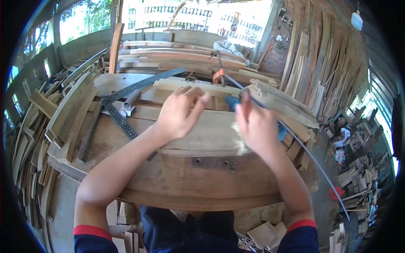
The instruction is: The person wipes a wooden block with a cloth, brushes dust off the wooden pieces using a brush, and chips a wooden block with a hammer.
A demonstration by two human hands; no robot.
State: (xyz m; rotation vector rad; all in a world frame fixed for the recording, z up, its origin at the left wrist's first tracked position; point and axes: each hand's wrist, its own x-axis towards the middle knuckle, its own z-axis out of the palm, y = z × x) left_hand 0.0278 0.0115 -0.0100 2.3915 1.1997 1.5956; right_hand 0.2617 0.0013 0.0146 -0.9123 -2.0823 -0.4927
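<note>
My left hand (182,113) hovers over a pale wooden board (198,137) on the workbench. Its fingers are loosely bent with the thumb apart, and nothing shows in them. Over the board's right end, my right hand (260,128) is closed and smeared by motion. It grips what looks like a brush (240,143), with pale bristles below the hand and a dark end above the thumb; the blur hides its details. A black framing square (120,120) with holes lies left of my left hand, beside a grey cylinder (132,98).
The wooden workbench (168,181) carries stacked boards at left and right. A dark bar (90,135) lies on its left side. An orange clamp (218,76) stands at the back, near a blue cloth (232,102). A long thin strip (314,159) slants past the right edge.
</note>
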